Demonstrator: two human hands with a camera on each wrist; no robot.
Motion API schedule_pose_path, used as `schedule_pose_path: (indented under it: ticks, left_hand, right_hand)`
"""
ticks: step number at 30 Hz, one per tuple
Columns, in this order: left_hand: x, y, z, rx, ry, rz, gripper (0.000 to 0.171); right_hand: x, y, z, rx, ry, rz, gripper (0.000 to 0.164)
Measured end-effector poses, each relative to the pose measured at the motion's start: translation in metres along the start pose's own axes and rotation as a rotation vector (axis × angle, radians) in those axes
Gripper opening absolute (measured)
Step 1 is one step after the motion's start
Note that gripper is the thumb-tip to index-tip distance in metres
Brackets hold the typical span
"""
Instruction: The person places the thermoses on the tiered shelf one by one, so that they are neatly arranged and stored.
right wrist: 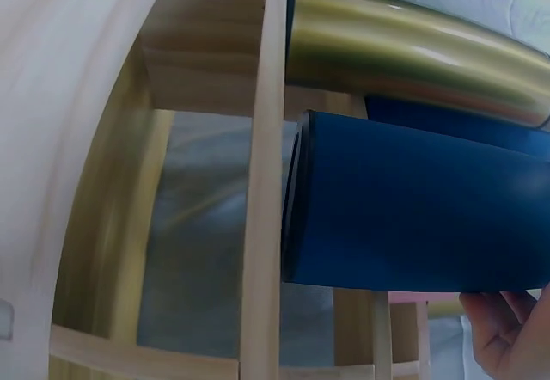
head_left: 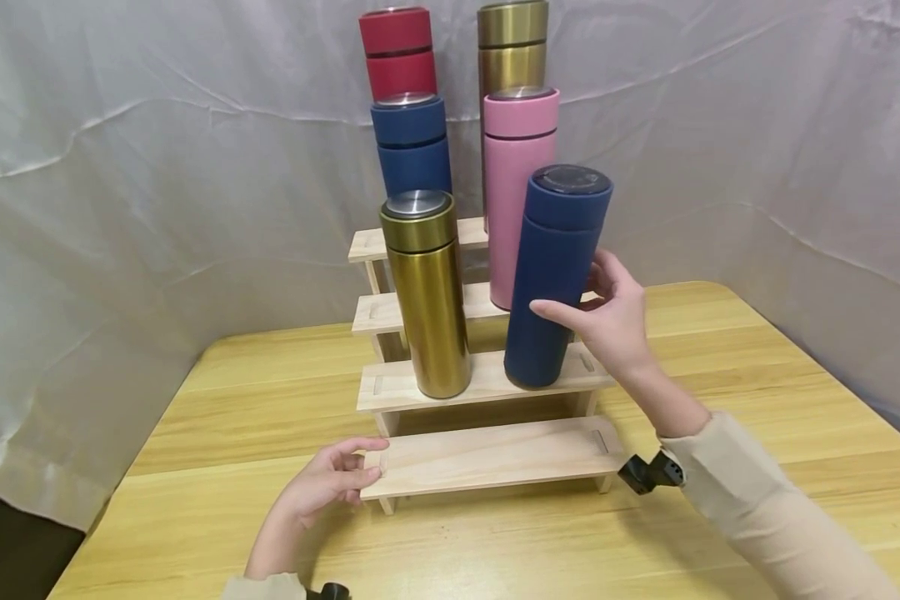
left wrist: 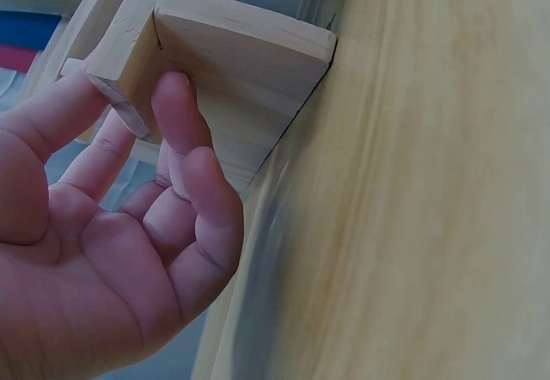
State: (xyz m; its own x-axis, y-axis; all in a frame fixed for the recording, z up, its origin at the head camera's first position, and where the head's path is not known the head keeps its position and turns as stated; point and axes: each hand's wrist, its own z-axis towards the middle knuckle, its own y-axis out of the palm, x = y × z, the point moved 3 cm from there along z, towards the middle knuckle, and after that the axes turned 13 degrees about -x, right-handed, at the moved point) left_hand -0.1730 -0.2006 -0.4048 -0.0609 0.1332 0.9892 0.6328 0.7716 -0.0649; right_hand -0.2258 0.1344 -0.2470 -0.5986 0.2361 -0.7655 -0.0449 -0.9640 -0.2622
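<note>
My right hand (head_left: 617,321) grips a dark blue thermos (head_left: 555,279) from its right side, thumb across the front. The thermos leans a little, its base at the right part of the second-lowest tier (head_left: 487,367) of a wooden display stand. In the right wrist view, the thermos base (right wrist: 297,199) sits at an angle to the tier's edge, fingertips low on its side. My left hand (head_left: 322,483) holds the left end of the lowest tier (head_left: 487,458), fingers curled about the board end (left wrist: 129,79). A gold thermos (head_left: 429,308) stands left of the blue one.
Behind, a pink thermos (head_left: 521,200) and another blue thermos (head_left: 412,146) stand on the third tier. A red thermos (head_left: 397,54) and a second gold one (head_left: 512,50) are at the top. The stand rests on a wood-grain table (head_left: 255,400) before a grey cloth backdrop (head_left: 195,192).
</note>
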Motion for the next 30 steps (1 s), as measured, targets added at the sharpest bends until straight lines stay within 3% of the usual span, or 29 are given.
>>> schedule_pose_path:
  ticks: [25, 30]
  left_hand:
    - [0.001, 0.001, 0.001, -0.011, 0.011, -0.021, 0.048]
    - [0.000, 0.000, 0.000, 0.000, 0.004, -0.020, 0.048]
  right_hand:
    - [0.004, 0.012, 0.002, -0.052, -0.040, -0.005, 0.066]
    - [0.002, 0.013, 0.002, -0.117, 0.004, -0.040, 0.068]
